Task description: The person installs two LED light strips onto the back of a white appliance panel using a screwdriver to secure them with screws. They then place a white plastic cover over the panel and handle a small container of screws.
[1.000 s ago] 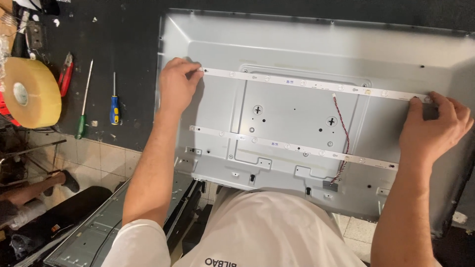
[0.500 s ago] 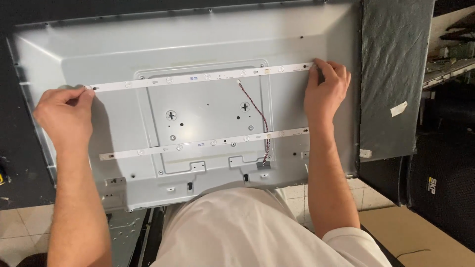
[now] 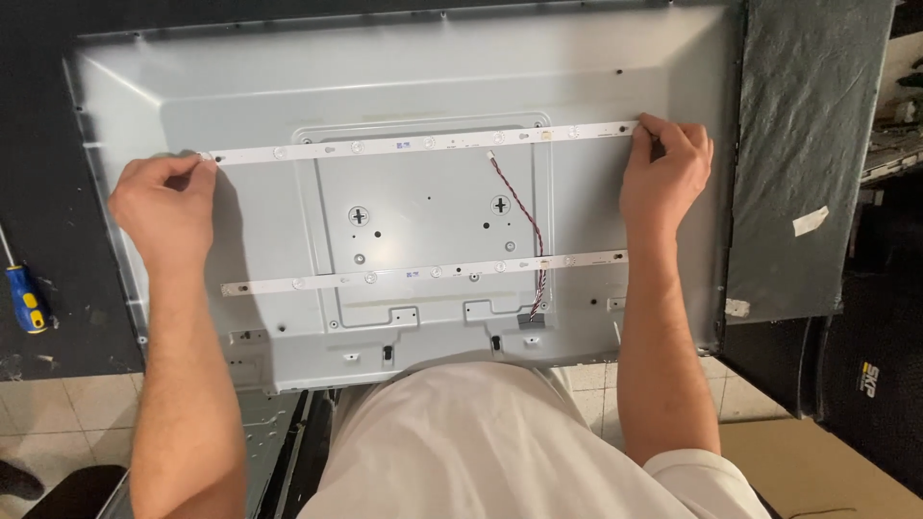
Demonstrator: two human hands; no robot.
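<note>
Across the centre of the frame, the left hand [image 3: 165, 207] and right hand [image 3: 666, 178] pinch opposite ends of the upper LED strip [image 3: 423, 144] on a grey television back panel [image 3: 240, 86]. A second strip [image 3: 423, 272] lies below. The screwdriver [image 3: 21, 293] is cut off at the left edge; the bench [image 3: 38, 115] is mostly hidden.

White short-sleeved shirt, bare forearms, left hand [image 3: 165, 207] and right hand [image 3: 663, 178] ungloved.
</note>
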